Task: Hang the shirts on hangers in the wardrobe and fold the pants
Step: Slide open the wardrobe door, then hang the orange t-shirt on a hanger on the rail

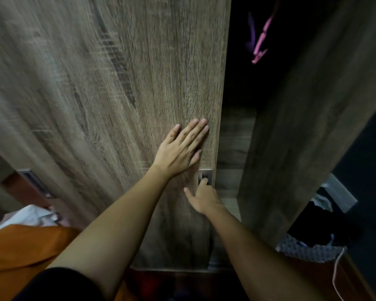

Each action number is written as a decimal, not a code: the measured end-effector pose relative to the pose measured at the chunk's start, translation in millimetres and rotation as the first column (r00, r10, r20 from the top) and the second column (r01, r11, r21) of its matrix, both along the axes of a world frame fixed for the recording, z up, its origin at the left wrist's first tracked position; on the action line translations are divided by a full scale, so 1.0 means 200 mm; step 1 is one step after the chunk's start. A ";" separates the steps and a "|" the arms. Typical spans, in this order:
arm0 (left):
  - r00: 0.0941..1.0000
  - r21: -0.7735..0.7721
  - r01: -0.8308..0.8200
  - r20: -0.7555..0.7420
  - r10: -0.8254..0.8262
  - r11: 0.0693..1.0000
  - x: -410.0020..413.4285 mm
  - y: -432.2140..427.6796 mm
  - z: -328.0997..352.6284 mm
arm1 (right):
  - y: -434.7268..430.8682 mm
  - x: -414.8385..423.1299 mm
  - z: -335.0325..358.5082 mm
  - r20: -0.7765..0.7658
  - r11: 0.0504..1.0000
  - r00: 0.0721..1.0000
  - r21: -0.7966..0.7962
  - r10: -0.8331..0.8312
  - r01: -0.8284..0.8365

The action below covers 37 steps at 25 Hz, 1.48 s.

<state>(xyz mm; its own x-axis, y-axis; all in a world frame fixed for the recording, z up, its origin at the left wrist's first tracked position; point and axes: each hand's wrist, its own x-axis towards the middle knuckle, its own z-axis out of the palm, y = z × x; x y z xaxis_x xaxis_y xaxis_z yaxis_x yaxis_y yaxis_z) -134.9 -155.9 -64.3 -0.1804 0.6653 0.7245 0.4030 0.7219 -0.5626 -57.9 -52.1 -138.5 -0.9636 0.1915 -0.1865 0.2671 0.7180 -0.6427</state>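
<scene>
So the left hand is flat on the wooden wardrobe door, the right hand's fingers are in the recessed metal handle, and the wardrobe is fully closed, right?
Not quite. The head view shows the wardrobe partly open: a dark gap beside the door's edge shows a pink hanger inside. The rest holds: the left hand lies flat on the wooden door, and the right hand has its fingers in the recessed metal handle.

Inside of the wardrobe [243,88] is basically black, can't make out a rail or clothes. Something pink [261,42] hangs in there, could be a hanger, too dim to call. Right hand [204,197] has its fingertips tucked into the door's handle recess [205,177], so they're hidden. Door's [109,88] left side is motion-blurred. Orange cloth [24,253] is cut off bottom left.
</scene>
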 end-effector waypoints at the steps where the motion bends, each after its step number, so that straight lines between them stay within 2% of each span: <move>1: 1.000 -0.006 -0.019 0.001 0.019 1.000 -0.01 -0.09 0.00 | -0.09 -0.02 -0.01 0.002 1.000 1.000 -0.010 0.019 -0.019; 8: 0.988 -0.044 -0.150 0.036 0.151 0.988 -0.09 -0.64 0.01 | -0.60 -0.15 -0.07 0.041 0.988 0.990 -0.070 0.138 -0.135; 15: 0.973 -0.029 -0.177 0.146 0.179 0.984 -0.15 -1.04 0.01 | -0.99 -0.23 -0.09 0.037 0.974 0.977 -0.085 0.212 -0.208; 22: 0.959 0.014 -0.191 0.217 0.184 0.981 -0.17 -1.25 0.01 | -1.13 -0.28 -0.09 0.045 0.924 0.923 0.004 0.382 -0.383; 31: 0.919 -0.042 -0.231 0.319 0.233 0.972 -0.18 -1.39 0.04 | -1.23 -0.36 -0.10 -0.004 0.904 0.907 0.084 0.422 -0.420; 35: 0.861 -0.073 -0.286 0.418 0.290 0.955 -0.14 -1.37 0.07 | -1.19 -0.37 -0.05 0.120 0.854 0.867 0.154 0.483 -0.497; 37: 0.822 -0.099 -0.312 0.471 0.321 0.945 -0.06 -1.36 0.12 | -1.18 -0.36 -0.01 0.309 0.720 0.762 0.260 0.569 -0.644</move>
